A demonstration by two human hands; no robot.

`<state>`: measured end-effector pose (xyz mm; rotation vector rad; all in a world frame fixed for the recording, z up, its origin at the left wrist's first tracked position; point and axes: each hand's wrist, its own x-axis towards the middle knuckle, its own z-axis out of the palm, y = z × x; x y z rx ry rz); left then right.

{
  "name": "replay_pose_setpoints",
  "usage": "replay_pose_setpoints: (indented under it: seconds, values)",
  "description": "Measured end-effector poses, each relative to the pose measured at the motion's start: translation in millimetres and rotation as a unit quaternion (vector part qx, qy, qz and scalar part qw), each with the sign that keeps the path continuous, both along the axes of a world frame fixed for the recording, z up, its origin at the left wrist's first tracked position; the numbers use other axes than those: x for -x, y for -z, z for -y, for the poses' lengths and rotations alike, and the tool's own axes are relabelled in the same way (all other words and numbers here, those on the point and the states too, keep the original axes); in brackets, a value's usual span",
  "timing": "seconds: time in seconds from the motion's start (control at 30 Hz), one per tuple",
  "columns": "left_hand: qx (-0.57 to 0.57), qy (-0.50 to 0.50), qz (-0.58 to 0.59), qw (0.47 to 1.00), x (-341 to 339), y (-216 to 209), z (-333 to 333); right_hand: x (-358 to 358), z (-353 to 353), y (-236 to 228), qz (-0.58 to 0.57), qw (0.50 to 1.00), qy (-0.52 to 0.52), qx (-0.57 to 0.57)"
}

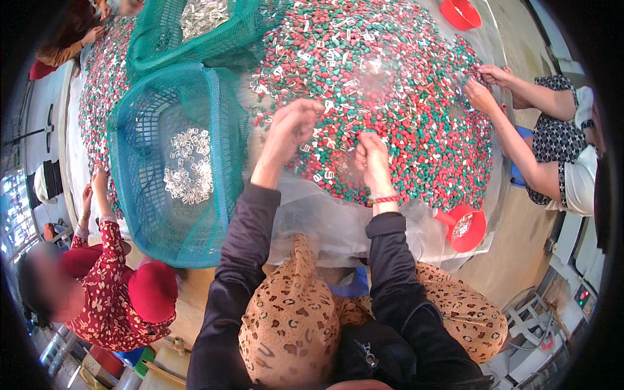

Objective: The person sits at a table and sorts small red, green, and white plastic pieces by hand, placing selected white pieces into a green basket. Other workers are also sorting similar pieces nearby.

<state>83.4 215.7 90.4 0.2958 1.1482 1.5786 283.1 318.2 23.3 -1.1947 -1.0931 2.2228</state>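
Both my hands are over a wide pile of small red, green and white pieces (429, 149) spread on a table. My left hand (294, 130) is above the pile's near left part, its fingers curled and pressed together. To the right, my right hand (373, 158), with a red band at the wrist, is closed with thumb against fingers. What either hand holds, if anything, is too small or hidden to make out. White clip-like pieces (328, 104) lie scattered among the red and green ones near my hands.
Left of my hands stands a blue basket (120, 169) lined with green mesh, holding clear pieces (188, 175). Behind it is a green mesh-lined basket (146, 52). Red scoops (478, 231) (460, 14) sit along the right side. Co-workers' hands (481, 96) reach in from right and left.
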Motion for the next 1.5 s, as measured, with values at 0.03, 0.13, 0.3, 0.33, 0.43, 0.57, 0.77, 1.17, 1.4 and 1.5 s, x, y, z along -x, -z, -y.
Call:
replay_pose_setpoints:
  seconds: [0.03, 0.13, 0.3, 0.33, 0.43, 0.57, 0.77, 1.17, 1.4, 1.5]
  values:
    - [0.058, 0.008, -0.06, 0.997, 3, 7, -10, -12, 1, -9, -0.115, 0.978, 0.05, 0.164]
    - [0.202, 0.127, -0.533, 0.812, 5, 38, -46, -37, 6, -34, -0.183, 0.956, 0.112, 0.198]
    - [0.217, 0.17, -0.734, 0.621, -9, 83, -68, -58, -6, -61, -0.151, 0.968, 0.162, 0.119]
    - [0.206, 0.163, -0.739, 0.621, -10, 87, -67, -58, -9, -63, -0.159, 0.968, 0.164, 0.1]
    - [0.22, 0.136, -0.717, 0.647, -14, 93, -57, -46, -21, -65, -0.127, 0.981, 0.137, 0.053]
    - [0.239, 0.189, -0.642, 0.704, -19, 88, -30, -6, -54, -58, 0.016, 0.998, 0.047, -0.047]
    - [0.262, 0.13, -0.512, 0.808, -11, 62, -4, 47, -83, -18, 0.414, 0.735, -0.195, -0.5]
    - [0.26, 0.173, -0.617, 0.723, 6, 73, 7, 1, -29, -24, -0.037, 0.991, -0.072, 0.104]
    - [0.167, 0.192, -0.707, 0.66, -10, 70, -33, -38, -16, -64, -0.368, 0.869, 0.084, 0.318]
    - [0.192, 0.285, -0.721, 0.602, -14, 78, -45, -43, -12, -70, -0.358, 0.888, 0.082, 0.277]
